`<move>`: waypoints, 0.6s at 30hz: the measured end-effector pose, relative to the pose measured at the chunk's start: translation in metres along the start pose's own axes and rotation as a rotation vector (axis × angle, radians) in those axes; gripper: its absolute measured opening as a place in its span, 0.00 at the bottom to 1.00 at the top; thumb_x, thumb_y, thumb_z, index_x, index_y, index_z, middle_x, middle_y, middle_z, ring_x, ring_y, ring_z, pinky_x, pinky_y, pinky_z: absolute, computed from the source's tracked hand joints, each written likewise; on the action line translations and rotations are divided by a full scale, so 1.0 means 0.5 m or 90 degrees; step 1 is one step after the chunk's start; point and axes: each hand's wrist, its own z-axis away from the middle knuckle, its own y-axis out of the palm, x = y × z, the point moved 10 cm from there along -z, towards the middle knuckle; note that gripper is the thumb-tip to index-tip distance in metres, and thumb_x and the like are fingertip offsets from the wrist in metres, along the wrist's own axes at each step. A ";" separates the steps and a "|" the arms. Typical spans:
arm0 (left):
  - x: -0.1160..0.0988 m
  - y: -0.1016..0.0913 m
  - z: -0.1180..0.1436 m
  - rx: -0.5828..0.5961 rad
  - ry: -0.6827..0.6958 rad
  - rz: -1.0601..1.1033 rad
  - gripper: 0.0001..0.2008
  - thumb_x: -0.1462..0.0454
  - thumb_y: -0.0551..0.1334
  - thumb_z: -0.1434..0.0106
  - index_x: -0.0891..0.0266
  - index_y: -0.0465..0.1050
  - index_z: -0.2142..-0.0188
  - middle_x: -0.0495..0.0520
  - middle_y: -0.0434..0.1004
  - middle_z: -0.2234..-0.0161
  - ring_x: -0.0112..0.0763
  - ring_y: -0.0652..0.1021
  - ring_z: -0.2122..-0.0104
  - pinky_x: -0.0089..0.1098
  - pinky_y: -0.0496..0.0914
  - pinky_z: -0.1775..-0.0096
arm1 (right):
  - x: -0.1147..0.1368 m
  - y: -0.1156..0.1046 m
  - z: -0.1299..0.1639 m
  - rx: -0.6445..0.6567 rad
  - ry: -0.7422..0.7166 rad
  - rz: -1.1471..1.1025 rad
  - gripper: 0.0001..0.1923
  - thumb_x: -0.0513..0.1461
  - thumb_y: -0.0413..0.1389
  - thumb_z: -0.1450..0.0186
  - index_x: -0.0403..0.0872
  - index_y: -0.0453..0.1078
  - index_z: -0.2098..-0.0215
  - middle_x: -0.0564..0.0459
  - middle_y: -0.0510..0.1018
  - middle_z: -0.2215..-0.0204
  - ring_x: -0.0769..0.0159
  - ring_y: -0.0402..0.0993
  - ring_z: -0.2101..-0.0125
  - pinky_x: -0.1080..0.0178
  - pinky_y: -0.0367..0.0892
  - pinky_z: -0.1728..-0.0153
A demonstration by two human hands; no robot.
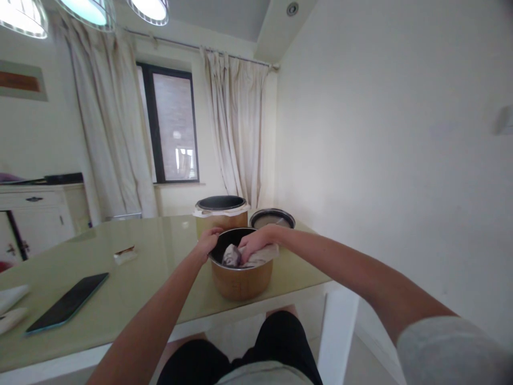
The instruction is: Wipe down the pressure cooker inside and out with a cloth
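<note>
A gold-brown inner cooking pot (241, 283) with a dark inside stands upright near the table's front edge. My left hand (209, 242) grips its rim on the left side, fingers curled over the edge. Inside the pot's mouth, my right hand (256, 241) is closed on a pale, patterned cloth (258, 256), part of which hangs over the right rim. The cloth's lower part and my right fingertips are hidden in the pot. Just behind stands the rice cooker body (222, 219), with a white rim and no lid on it.
A round dark-rimmed lid (272, 218) lies behind the pot, to the right. On the table's (160, 278) left side are a dark tablet (68, 302), a small white packet (125, 255) and white objects (12, 305) at the edge. A white wall (393, 133) bounds the right.
</note>
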 end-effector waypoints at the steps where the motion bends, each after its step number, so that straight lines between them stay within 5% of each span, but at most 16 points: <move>1: -0.005 0.001 0.001 0.003 0.003 -0.011 0.15 0.69 0.62 0.42 0.64 0.83 0.56 0.59 0.87 0.63 0.40 0.85 0.64 0.36 0.80 0.60 | 0.002 -0.005 0.017 0.037 -0.014 0.051 0.09 0.38 0.70 0.49 0.49 0.84 0.67 0.59 0.84 0.73 0.65 0.78 0.71 0.67 0.69 0.66; 3: -0.018 -0.001 0.003 0.006 0.016 -0.038 0.15 0.69 0.61 0.41 0.63 0.83 0.57 0.58 0.87 0.63 0.41 0.86 0.61 0.39 0.80 0.55 | 0.015 -0.030 0.045 0.042 -0.078 0.157 0.11 0.35 0.68 0.51 0.50 0.84 0.67 0.59 0.83 0.72 0.65 0.76 0.70 0.67 0.67 0.65; 4: -0.027 -0.005 0.005 0.005 0.026 -0.054 0.14 0.69 0.61 0.40 0.63 0.83 0.58 0.58 0.87 0.62 0.42 0.86 0.58 0.40 0.80 0.52 | 0.023 -0.062 0.058 -0.022 -0.113 0.193 0.12 0.33 0.68 0.52 0.50 0.84 0.68 0.58 0.83 0.72 0.65 0.75 0.70 0.66 0.67 0.64; 7: -0.062 -0.030 0.026 -0.020 0.068 -0.095 0.13 0.67 0.59 0.36 0.62 0.83 0.58 0.59 0.87 0.55 0.45 0.83 0.48 0.45 0.74 0.41 | 0.015 -0.164 0.124 -0.271 -0.165 0.200 0.15 0.32 0.67 0.51 0.50 0.85 0.64 0.54 0.85 0.69 0.62 0.76 0.66 0.63 0.67 0.58; 11: -0.165 -0.030 0.137 -0.049 0.288 -0.231 0.16 0.59 0.56 0.29 0.59 0.81 0.51 0.58 0.85 0.49 0.45 0.81 0.46 0.46 0.70 0.39 | -0.100 -0.233 0.273 -0.614 -0.139 0.006 0.20 0.38 0.64 0.42 0.48 0.83 0.51 0.48 0.86 0.56 0.56 0.78 0.54 0.57 0.69 0.48; 13: -0.212 0.022 0.228 0.021 0.432 -0.298 0.20 0.54 0.52 0.25 0.57 0.80 0.49 0.57 0.85 0.50 0.42 0.82 0.49 0.41 0.72 0.43 | -0.174 -0.198 0.335 -0.742 -0.101 -0.075 0.21 0.43 0.58 0.37 0.45 0.80 0.48 0.45 0.85 0.52 0.52 0.78 0.51 0.50 0.69 0.44; 15: -0.226 0.096 0.310 0.122 0.517 -0.409 0.21 0.52 0.50 0.23 0.55 0.81 0.52 0.58 0.85 0.54 0.42 0.82 0.52 0.41 0.70 0.45 | -0.263 -0.126 0.401 -0.959 -0.068 -0.275 0.23 0.48 0.63 0.40 0.44 0.81 0.52 0.41 0.85 0.52 0.48 0.79 0.50 0.45 0.69 0.42; 16: -0.221 0.128 0.338 0.150 0.531 -0.478 0.21 0.51 0.51 0.24 0.55 0.82 0.55 0.58 0.86 0.57 0.43 0.82 0.55 0.41 0.70 0.48 | -0.297 -0.074 0.415 -1.041 -0.041 -0.348 0.25 0.51 0.64 0.40 0.43 0.81 0.51 0.40 0.85 0.50 0.46 0.78 0.48 0.43 0.68 0.40; 18: -0.200 0.172 0.359 0.167 0.506 -0.606 0.22 0.48 0.54 0.25 0.57 0.82 0.62 0.60 0.85 0.65 0.45 0.82 0.62 0.41 0.69 0.55 | -0.330 0.035 0.385 -1.076 0.018 -0.461 0.28 0.54 0.62 0.38 0.43 0.81 0.49 0.38 0.84 0.48 0.43 0.77 0.44 0.41 0.66 0.38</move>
